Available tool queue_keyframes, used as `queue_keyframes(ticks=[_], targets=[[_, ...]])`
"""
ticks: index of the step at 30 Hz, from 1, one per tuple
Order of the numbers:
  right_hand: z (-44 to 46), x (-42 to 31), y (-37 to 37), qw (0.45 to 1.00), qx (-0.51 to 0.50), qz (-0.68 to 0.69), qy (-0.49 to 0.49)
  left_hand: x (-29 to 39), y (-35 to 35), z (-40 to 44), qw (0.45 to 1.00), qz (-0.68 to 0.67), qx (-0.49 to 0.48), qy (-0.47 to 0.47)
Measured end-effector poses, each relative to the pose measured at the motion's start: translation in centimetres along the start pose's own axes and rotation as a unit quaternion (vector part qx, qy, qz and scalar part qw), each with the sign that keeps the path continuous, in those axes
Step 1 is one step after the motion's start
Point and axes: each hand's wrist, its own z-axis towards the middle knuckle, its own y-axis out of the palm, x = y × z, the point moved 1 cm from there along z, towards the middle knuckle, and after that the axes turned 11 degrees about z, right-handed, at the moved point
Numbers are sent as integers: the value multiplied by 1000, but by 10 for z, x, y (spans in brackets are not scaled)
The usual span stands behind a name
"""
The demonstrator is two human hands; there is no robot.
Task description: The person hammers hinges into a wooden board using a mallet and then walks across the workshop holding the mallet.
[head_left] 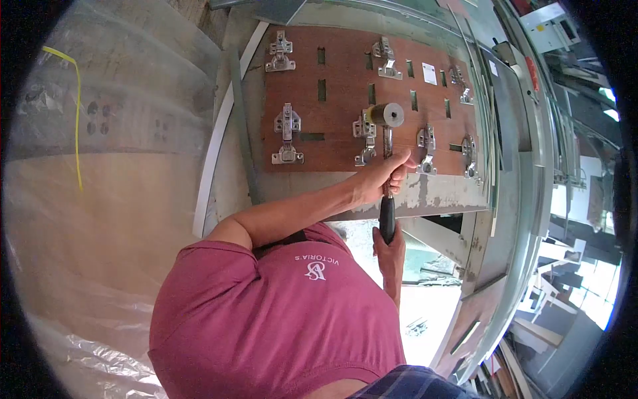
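The left hand (pixel 393 176) was wrapped round the hammer's (pixel 393 115) shaft, the right hand (pixel 391 251) around its black grip. Its probably heavy head lay beyond the left hand, near hinges (pixel 426 149); the stiff grip seemed the surest hold.

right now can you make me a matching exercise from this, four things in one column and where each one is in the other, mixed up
Things
1. black tool handle
2. metal tool shaft
3. small white label
4. thin yellow strip

Places
a. on the reddish-brown board that carries the silver metal hinges
b. gripped by the left hand
c. at the far left, against the cloudy plastic sheet
d. held at its lower end by the right hand

Right pairs: 1-d, 2-b, 3-a, 4-c
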Motion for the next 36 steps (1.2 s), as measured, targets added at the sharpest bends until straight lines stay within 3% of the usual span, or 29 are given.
queue_keyframes(ticks=[6, 24, 27, 28, 29, 30, 36], targets=[[-15, -4, 3, 997, 35, -58, 46, -11, -6, -1, 1000, -13, -2, -14], [0, -18, 18, 998, 10, -17, 63, 1, -29, 13, 1000, 5, 28, -11], [6, -11, 19, 998, 20, -44, 47, 1, -34, 18, 999, 4, 13, -40], [11, 11, 17, 998, 19, -38, -47, -1, -34, 20, 999, 3, 29, -37], [10, 3, 15, 998, 19, -60, 15, 3, -27, 18, 998, 10, 42, -38], [0, -12, 14, 998, 35, -52, -19, 1, -27, 19, 1000, 0, 21, -14], [-12, -2, 5, 997, 8, -44, 58, -5, -8, 0, 1000, -9, -5, -30]])
